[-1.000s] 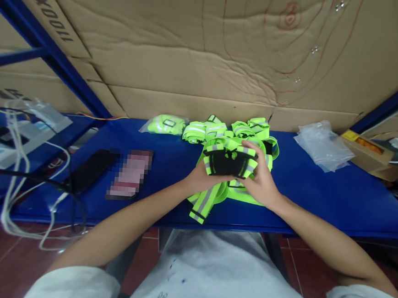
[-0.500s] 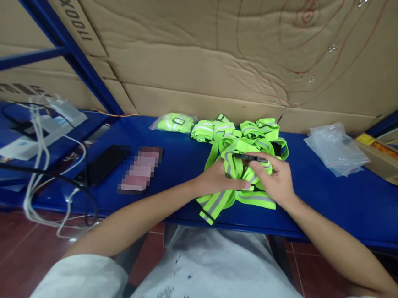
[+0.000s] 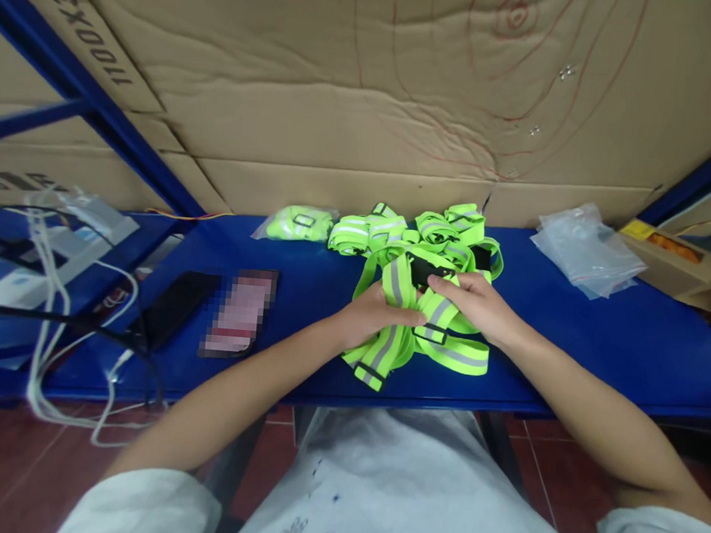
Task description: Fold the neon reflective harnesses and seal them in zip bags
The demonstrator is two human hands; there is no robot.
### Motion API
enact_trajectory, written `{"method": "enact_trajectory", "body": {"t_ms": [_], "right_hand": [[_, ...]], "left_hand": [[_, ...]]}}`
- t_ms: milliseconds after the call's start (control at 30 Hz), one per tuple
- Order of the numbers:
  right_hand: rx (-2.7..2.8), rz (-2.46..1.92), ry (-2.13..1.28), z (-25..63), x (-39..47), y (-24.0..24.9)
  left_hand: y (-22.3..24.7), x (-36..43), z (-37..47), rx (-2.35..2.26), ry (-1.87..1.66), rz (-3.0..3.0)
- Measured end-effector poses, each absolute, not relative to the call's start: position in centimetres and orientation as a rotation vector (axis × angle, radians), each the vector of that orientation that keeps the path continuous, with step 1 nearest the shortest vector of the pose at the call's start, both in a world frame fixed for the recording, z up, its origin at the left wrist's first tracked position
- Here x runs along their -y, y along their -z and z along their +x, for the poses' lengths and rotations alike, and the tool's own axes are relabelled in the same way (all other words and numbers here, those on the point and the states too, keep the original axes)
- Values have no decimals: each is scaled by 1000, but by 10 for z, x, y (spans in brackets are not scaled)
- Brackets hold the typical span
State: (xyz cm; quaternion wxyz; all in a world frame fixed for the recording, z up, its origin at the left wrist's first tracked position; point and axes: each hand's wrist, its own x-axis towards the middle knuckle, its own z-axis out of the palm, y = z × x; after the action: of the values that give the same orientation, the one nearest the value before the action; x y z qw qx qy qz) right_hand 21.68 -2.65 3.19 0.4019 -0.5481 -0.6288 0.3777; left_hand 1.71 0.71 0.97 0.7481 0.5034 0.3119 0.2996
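The left hand (image 3: 375, 313) and right hand (image 3: 484, 308) are closed on a neon-green reflective strap (image 3: 396, 282) with a black piece (image 3: 427, 270) between them, over the tabletop (image 3: 530, 313). Rolled straps (image 3: 367, 233) lie behind, beside a bagged one (image 3: 301, 223); plastic bags (image 3: 587, 250) sit to the right, phones to the left.

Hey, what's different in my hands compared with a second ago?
The flat black piece that faced the camera broadly, low between your hands, has been turned and now sits higher, above your left thumb. The neon-green straps with grey stripes now spread below it. Neither the left hand nor the right hand has visibly let go. The black phone and crumpled clear plastic bags stayed put.
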Motion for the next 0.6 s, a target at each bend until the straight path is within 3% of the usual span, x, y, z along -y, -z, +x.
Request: {"method": "enact_trajectory", "body": {"t_ms": [200,267,367,600], "right_hand": [[1917,-1105,202,223,35,-35],[1991,-1022,389,226,38,-34],[2005,-1012,371,225,41,-37],[1740,-1191,-15,222,40,-53]], "left_hand": [[-20,-2,17,-464,-444,906],[-23,0,15,-377,-394,920],[-25,3,15,-323,-350,983],[-28,3,13,-364,-166,1198]]}}
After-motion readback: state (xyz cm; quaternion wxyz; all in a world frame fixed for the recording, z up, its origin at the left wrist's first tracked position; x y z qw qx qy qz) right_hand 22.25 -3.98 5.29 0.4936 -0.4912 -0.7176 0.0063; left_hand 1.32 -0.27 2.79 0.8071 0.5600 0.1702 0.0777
